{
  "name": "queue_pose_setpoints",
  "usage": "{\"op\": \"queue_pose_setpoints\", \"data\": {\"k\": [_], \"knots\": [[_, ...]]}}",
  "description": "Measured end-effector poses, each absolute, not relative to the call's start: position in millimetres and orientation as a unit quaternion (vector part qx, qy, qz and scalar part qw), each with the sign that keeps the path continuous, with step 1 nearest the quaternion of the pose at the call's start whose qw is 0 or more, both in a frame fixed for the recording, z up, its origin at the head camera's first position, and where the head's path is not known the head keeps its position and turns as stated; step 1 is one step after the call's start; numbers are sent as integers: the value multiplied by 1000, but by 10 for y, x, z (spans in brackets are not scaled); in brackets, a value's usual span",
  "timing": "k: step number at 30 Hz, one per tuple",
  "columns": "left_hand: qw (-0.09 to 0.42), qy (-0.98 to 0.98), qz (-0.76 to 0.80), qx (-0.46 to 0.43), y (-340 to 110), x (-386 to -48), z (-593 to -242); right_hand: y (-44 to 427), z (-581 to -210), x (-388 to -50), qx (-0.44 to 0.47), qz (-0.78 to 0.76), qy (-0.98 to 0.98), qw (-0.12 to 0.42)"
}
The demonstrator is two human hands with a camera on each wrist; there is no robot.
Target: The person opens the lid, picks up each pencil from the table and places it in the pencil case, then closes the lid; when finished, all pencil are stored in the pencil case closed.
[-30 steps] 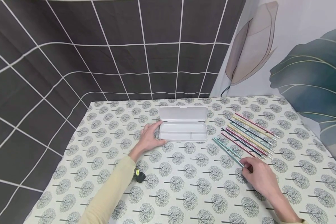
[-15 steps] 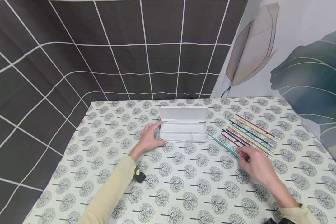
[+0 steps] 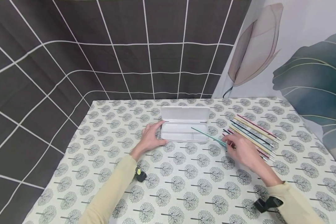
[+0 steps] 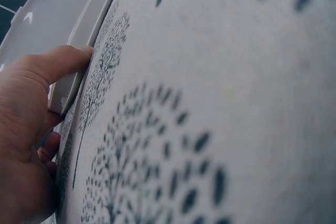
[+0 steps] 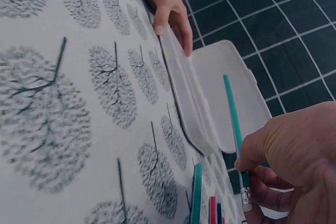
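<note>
A white pencil case [image 3: 176, 127] stands with its lid [image 3: 184, 114] raised. My left hand [image 3: 150, 137] grips its left end, thumb at the front edge and forefinger by the hinge side. My right hand [image 3: 242, 150] pinches a green pencil [image 3: 203, 133] near its eraser end. In the head view the pencil's far end hangs over the case's right half. The right wrist view shows the metal ferrule and pale eraser of the held pencil [image 5: 234, 111]. A second green pencil [image 5: 197, 195] lies lower on the cloth there.
Several red, yellow, dark blue and green pencils [image 3: 253, 130] lie in a slanted row on the right, partly behind my right hand. The case has a long compartment and smaller ones in front. A tree-patterned cloth [image 3: 168, 186] covers the table; a dark gridded curtain [image 3: 128, 56] hangs behind.
My right hand has lifted a green pencil off the cloth and carried it left and away from me, over the case. The left hand stays at the case.
</note>
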State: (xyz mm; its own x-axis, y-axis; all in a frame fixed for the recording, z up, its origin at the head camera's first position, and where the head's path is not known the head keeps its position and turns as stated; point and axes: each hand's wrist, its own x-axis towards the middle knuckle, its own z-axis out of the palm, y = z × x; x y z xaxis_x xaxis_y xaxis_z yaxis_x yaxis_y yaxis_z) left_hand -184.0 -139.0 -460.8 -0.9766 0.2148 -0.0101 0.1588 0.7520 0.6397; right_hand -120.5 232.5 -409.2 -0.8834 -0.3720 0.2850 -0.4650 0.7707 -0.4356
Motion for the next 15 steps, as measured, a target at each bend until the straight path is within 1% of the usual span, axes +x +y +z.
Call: {"op": "queue_pose_setpoints", "data": {"k": [8,15], "knots": [[44,934,341,94,-1383,-1843,-4614,2154,-4082,-1406,243,253,-932,94],[42,936,336,95,-1382,-1845,-4614,2021,-4097,-1565,251,251,-932,70]]}}
